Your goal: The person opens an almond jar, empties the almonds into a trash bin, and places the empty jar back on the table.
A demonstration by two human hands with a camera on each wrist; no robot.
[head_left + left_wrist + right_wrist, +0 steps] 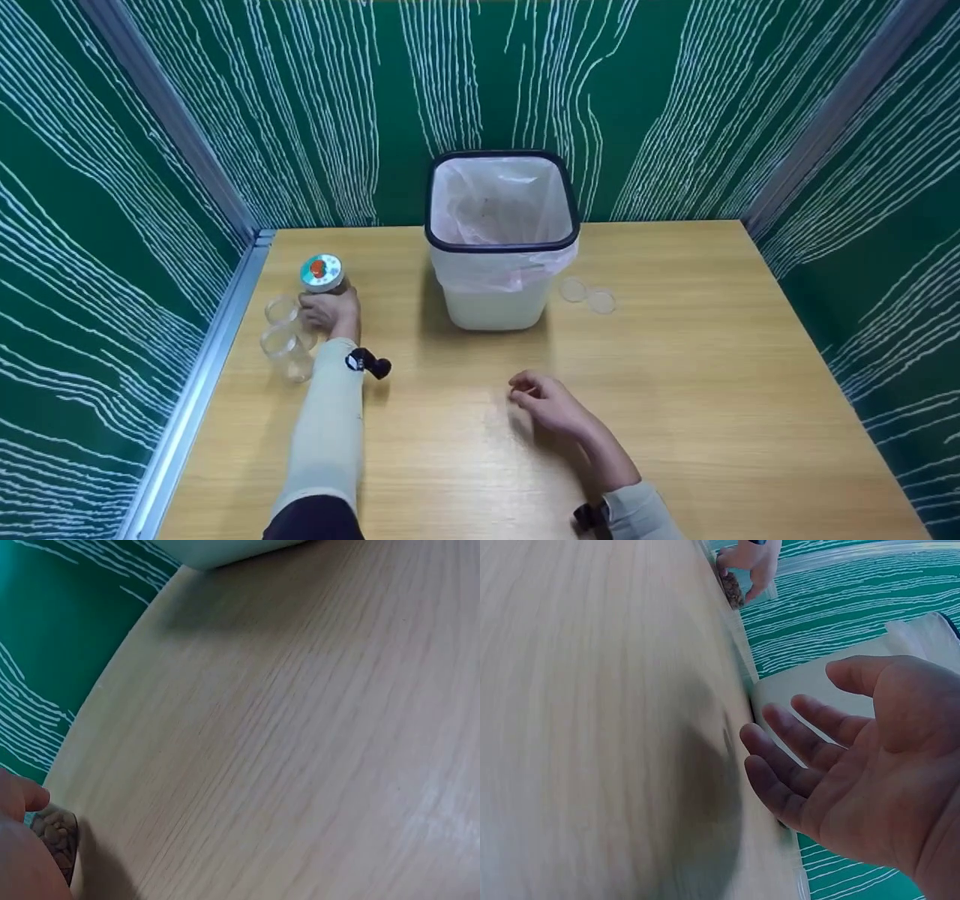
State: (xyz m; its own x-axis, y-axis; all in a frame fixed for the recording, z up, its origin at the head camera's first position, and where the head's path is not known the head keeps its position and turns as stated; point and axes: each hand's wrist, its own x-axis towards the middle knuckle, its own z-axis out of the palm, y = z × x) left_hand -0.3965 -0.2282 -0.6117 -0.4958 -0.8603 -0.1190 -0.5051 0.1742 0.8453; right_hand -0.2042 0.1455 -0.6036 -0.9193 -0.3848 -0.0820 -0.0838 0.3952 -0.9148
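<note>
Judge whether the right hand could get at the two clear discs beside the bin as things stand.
Probably yes: the right hand looks empty, and nothing visible stands between it and the two clear discs; the bin sits to their left.

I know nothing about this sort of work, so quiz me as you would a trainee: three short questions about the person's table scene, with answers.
1. True or false: the bare right hand is holding nothing.
2. In the head view, where is the clear jar with a turquoise-and-white lid, gripped by the bare left hand, relative to the white, black-rimmed bin? A) inside it; B) to its right; C) to its left.
3. In that view, how many clear, round, flat discs lie to the bin's right?

Key: 1. True; 2. C; 3. Two.
</note>
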